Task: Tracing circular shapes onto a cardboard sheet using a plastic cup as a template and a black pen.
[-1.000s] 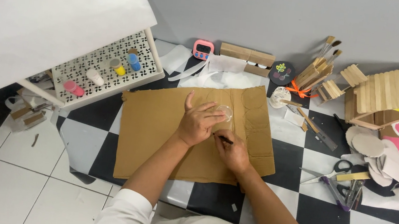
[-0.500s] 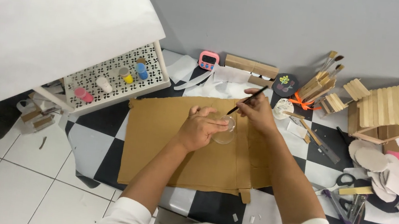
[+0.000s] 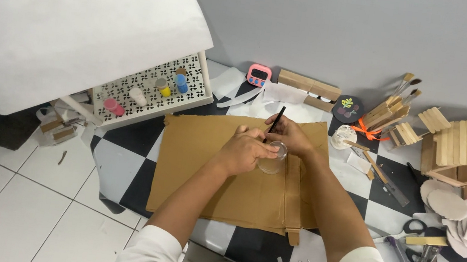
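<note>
Fingers [image 3: 261, 148] of the left hand [image 3: 247, 151] curl over a small clear round cup [image 3: 273, 159], pressing it onto the brown cardboard sheet [image 3: 221, 177]; the right hand [image 3: 293, 136], just behind and touching the cup's far side, pinches a thin black pen [image 3: 276, 118] that tilts up and away from the cup. The cardboard lies flat on a black-and-white checkered mat [image 3: 121, 158] spread on the white tiled floor [image 3: 2, 197]. Left of it, a white perforated tray [image 3: 187, 98] carries small paint bottles [image 3: 161, 86], partly under a big white paper sheet [image 3: 79, 26]. Near the wall sit a pink timer [image 3: 259, 74] and brushes [image 3: 404, 90]; scissors [image 3: 412, 232] lie well to the right
</note>
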